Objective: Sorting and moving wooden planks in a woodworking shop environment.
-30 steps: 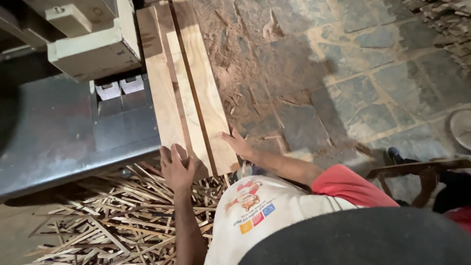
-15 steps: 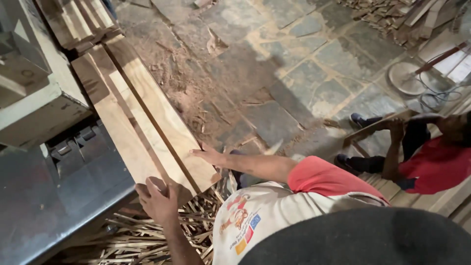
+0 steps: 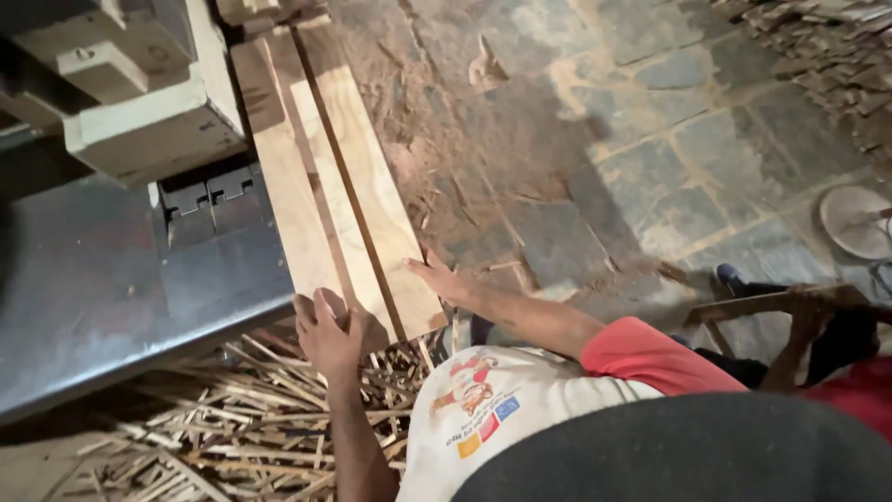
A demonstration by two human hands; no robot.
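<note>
Left hand (image 3: 325, 327) pressed against near end of long pale wooden planks (image 3: 344, 200), fingers spread and curled over end grain, gripping nothing else. Right hand (image 3: 437, 277) laid flat on right edge of same planks, palm down, fingers loosely together, touching wood without closing round it. Planks lying side by side, near ends jutting past edge of grey metal machine table (image 3: 102, 307), far ends running up and away beside cream-painted boxy machine housing (image 3: 139, 102). Heap of thin pale wood offcuts and slivers (image 3: 204, 418) on floor below near ends of planks, under table edge. White printed shirt with red sleeve (image 3: 557, 390) close in, right of planks. Grey stone-slab floor (image 3: 650, 158) dusted with brown sawdust, right of planks. Second person in red top (image 3: 836, 381) well right of planks, hand on dark wooden strip (image 3: 762, 302). Round pale disc (image 3: 855, 221) on floor further right. Pile of wood scraps (image 3: 827, 46) far right of planks' far ends.
</note>
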